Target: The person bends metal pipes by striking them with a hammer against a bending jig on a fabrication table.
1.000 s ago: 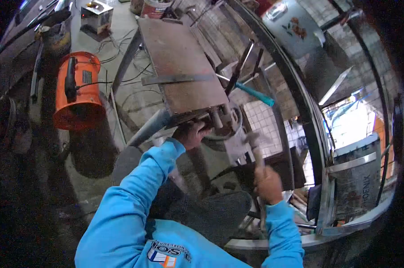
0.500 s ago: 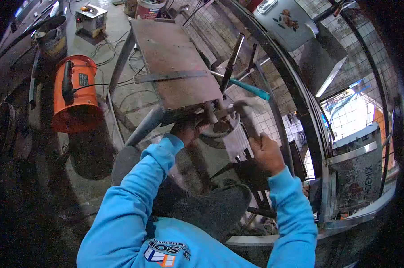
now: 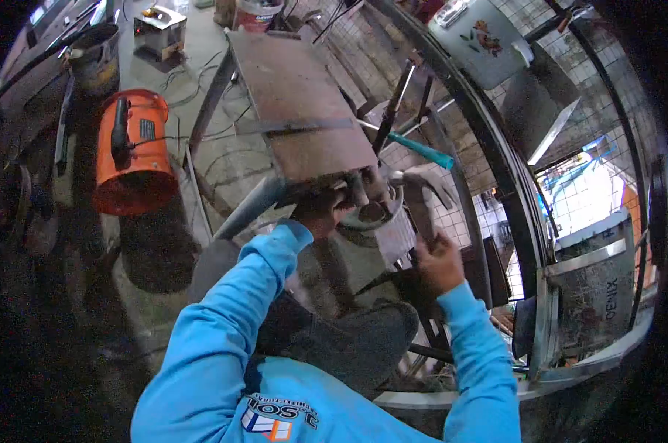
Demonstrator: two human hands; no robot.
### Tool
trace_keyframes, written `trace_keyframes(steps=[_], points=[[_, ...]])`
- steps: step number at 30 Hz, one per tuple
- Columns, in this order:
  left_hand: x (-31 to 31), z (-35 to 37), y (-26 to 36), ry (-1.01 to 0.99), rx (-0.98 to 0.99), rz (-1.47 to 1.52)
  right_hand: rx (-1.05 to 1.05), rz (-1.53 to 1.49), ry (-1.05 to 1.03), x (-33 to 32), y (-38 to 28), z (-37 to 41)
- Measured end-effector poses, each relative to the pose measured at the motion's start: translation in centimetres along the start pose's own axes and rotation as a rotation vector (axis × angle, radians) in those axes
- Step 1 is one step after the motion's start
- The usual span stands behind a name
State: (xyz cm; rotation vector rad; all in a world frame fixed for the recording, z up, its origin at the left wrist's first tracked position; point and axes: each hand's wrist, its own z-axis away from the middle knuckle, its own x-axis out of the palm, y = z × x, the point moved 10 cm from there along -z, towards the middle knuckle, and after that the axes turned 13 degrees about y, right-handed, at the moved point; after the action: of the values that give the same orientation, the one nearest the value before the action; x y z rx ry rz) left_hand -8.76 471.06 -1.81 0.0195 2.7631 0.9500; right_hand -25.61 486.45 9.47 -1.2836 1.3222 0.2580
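My right hand (image 3: 440,261) is closed round the handle of a claw hammer (image 3: 424,181), its head level with the end of the bench. Under the near end of the brown-topped metal bench (image 3: 304,96), my left hand (image 3: 320,214) is closed, its fingers partly in shadow. What those fingers grip is hard to make out. Just beside them, a short rounded metal piece (image 3: 359,189) stands out from the bench end. The hammer's striking face is close to this metalwork but appears apart from it. A round metal rim (image 3: 374,220) shows below.
An orange portable blower (image 3: 134,151) stands on the floor to the left, with cables nearby. A teal-handled tool (image 3: 422,150) lies beyond the hammer. Dark metal framing (image 3: 489,140) runs along the right. A bucket (image 3: 258,15) and metal box (image 3: 159,33) stand behind.
The hammer head has swung to the right, away from the metalwork at the bench end. My left hand stays by the bench end. The whole view has shifted slightly.
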Motion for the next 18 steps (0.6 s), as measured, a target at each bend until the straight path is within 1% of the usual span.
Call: trace_keyframes(steps=[1,2,3,5,6,7,8,10,11,12,14,16,17,18], points=[[-0.5,-1.6,0.4,0.111,0.095,-0.029,-0.105,0.251,0.050,-2.3,-3.4,-0.7],[-0.2,-1.7,-0.8,0.070,0.010,0.003,-0.198,0.506,0.112,-4.6,-6.9,-1.3],[0.8,-0.4,-1.0,-0.009,-0.086,0.070,-0.207,0.515,0.198,-7.1,-10.0,-0.8],[2.0,-0.4,-2.6,-0.108,-0.252,0.161,-0.597,0.283,0.314,-14.9,-14.5,-0.8],[2.3,-0.3,-2.7,-0.142,-0.256,0.111,-0.372,-0.045,0.300,-17.2,-13.0,-2.4],[2.4,-0.1,-2.9,-0.174,-0.261,0.058,-0.165,-0.398,0.341,-19.4,-11.3,-3.5],[2.5,0.0,-3.1,-0.208,-0.264,0.006,-0.280,-0.164,0.501,-20.1,-9.4,-3.4],[1.4,-0.4,-2.5,-0.110,-0.221,0.050,-0.514,0.336,0.815,-19.5,-6.2,-1.7],[1.0,-1.0,-2.2,-0.051,-0.195,0.072,-0.492,0.430,0.738,-16.8,-5.0,-1.9],[1.7,-0.9,-2.7,-0.061,-0.194,0.093,-0.475,0.521,0.658,-14.0,-3.7,-2.0],[3.7,0.7,-4.1,-0.102,-0.197,0.130,-0.126,0.352,0.037,-0.7,-1.4,0.5],[3.4,-0.5,-4.9,-0.191,-0.278,0.091,0.088,0.256,0.178,-5.4,-8.4,0.1],[3.6,1.0,-4.2,-0.278,-0.334,0.088,0.135,0.158,0.078,-5.9,-8.5,0.0],[3.2,1.1,-3.9,-0.266,-0.332,0.052,0.104,-0.085,0.167,-7.1,-9.0,-0.4]])
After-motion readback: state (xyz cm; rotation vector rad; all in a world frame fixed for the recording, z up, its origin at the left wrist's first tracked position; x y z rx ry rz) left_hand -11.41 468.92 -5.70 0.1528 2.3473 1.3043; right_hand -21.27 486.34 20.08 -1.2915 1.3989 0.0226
